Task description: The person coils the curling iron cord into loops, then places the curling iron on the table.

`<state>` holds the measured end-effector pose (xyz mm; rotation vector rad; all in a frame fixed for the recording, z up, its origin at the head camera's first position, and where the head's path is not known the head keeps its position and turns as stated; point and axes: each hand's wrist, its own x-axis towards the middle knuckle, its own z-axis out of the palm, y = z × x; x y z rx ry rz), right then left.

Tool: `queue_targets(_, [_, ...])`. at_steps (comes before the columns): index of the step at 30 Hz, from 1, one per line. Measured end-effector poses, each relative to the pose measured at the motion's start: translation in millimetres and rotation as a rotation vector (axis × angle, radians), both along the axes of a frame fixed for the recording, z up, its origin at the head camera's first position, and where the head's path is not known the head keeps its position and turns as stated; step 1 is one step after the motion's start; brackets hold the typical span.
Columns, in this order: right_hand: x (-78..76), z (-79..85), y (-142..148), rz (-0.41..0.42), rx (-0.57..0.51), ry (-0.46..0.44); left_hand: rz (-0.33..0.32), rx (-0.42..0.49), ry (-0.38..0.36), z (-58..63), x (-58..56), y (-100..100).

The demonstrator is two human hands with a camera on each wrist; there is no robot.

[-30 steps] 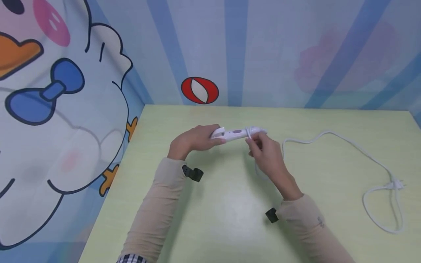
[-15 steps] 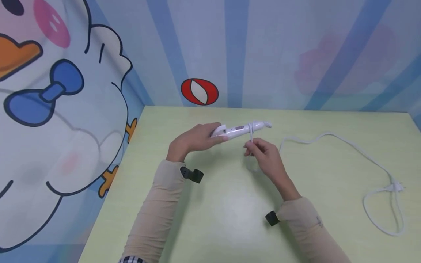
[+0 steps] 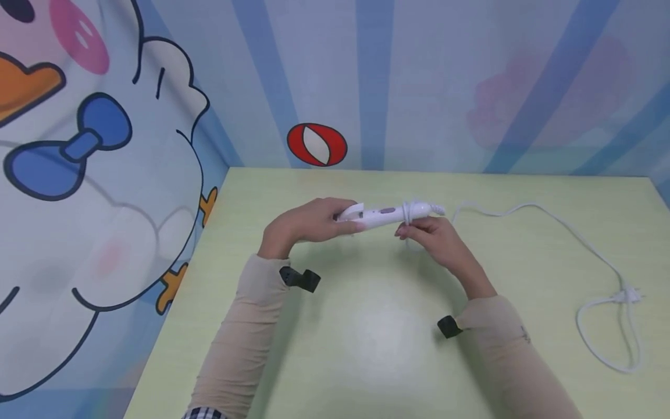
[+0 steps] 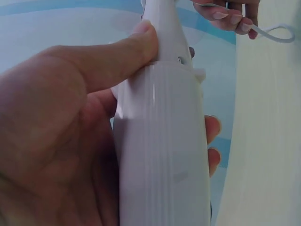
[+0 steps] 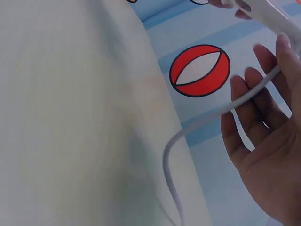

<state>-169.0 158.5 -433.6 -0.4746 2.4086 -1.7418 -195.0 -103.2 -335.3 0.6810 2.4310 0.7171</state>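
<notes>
A white hair curling iron is held above the table, nearly level, its cord end to the right. My left hand grips its left end, the thumb lying along the white casing in the left wrist view. The white power cord winds round the handle near the cord end. My right hand is just below that winding, with the cord running between thumb and curled fingers in the right wrist view. Part of the iron's left end is hidden under my left hand.
The rest of the cord trails over the right of the pale table, ending in a loop beside the plug. A printed backdrop stands behind the table and along its left.
My right hand first drew the cord down below the handle, then moved up and right beside it. The iron's right end rose, then dropped again and shifted slightly right. My left hand keeps its grip.
</notes>
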Motion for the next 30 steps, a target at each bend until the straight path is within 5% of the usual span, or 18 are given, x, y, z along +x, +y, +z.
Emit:
queue_targets(7, [4.3, 32.6, 3, 0.112, 0.051, -0.045, -0.060, -0.011, 0.002, 10.1, 5.6, -1])
queue_targets(11, [8.0, 45.0, 4, 0.157, 0.150, 0.155, -0.087, -0.034, 0.001, 13.9, 9.4, -1])
queue_targets(15, [0.1, 40.1, 12, 0.208, 0.179, 0.327, -0.095, -0.062, -0.010, 16.5, 13.7, 1])
queue_targets(22, [-16.5, 42.3, 24, 0.188, 0.315, 0.237, -0.094, -0.141, -0.020, 23.5, 20.1, 8])
queue_targets(30, [-27.0, 49.4, 29, 0.203, 0.414, 0.349, -0.101, -0.240, -0.013, 25.5, 24.2, 19])
